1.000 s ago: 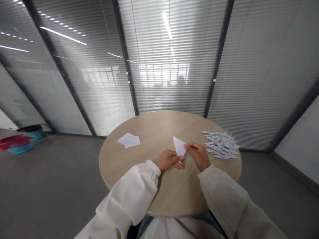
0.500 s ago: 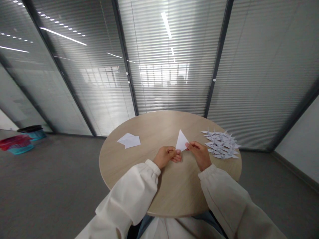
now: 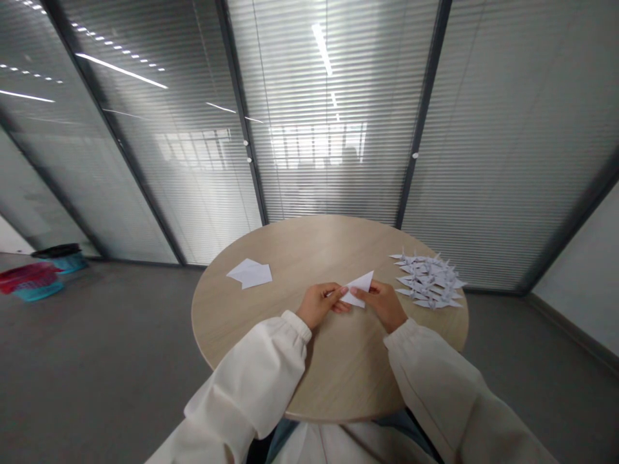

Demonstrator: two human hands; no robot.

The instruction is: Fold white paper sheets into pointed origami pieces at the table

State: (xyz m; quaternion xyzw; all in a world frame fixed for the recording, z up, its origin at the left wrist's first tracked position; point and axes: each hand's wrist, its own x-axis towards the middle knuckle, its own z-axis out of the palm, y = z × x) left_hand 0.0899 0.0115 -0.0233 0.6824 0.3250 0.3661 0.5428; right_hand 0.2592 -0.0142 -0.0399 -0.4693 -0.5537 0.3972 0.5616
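A white paper folded into a triangle (image 3: 360, 288) is held low over the round wooden table (image 3: 300, 251), its tip pointing up and right. My left hand (image 3: 320, 304) pinches its left corner with thumb and fingers closed. My right hand (image 3: 385, 304) grips the paper's lower right edge, fingers curled on it. Both arms wear cream sleeves.
Several folded white paper cranes (image 3: 428, 278) lie in a heap on the table's right side. Flat white paper sheets (image 3: 250, 272) lie at the left. Glass walls with blinds stand behind. Red and teal baskets (image 3: 29, 281) sit on the floor far left.
The folded triangle has turned clockwise between my hands: its tip pointed up and left, then straight up, and now leans right and lower toward the table.
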